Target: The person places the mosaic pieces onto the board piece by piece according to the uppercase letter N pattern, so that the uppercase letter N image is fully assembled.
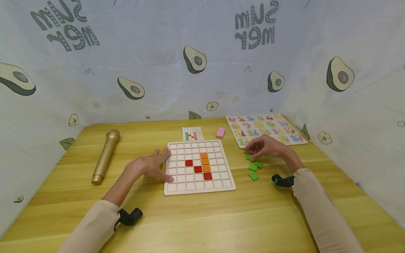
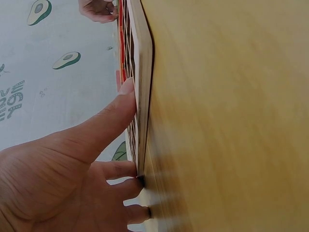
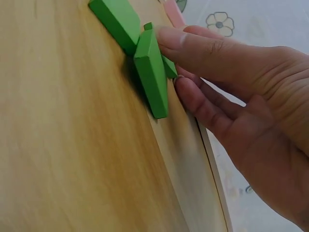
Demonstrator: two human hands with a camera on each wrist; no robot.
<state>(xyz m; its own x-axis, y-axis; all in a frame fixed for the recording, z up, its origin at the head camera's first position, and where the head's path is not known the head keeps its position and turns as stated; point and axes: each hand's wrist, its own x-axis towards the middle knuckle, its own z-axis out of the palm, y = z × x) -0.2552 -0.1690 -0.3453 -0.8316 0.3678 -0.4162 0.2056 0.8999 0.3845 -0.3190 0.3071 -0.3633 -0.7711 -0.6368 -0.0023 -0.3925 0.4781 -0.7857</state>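
Observation:
A white square grid board lies on the table, with red tiles and a column of orange tiles set in its cells. Along its left edge rests my left hand, fingers spread, the thumb on the rim in the left wrist view. My right hand is right of the board, thumb and curled fingers pinching a green tile. Just below it lie several loose green tiles. In the right wrist view a nearer green tile partly hides the pinched one.
A small pattern card lies behind the board, with a pink block beside it. At the back right is a number puzzle board. A gold microphone lies on the left. Avocado-print cloth hangs behind the table.

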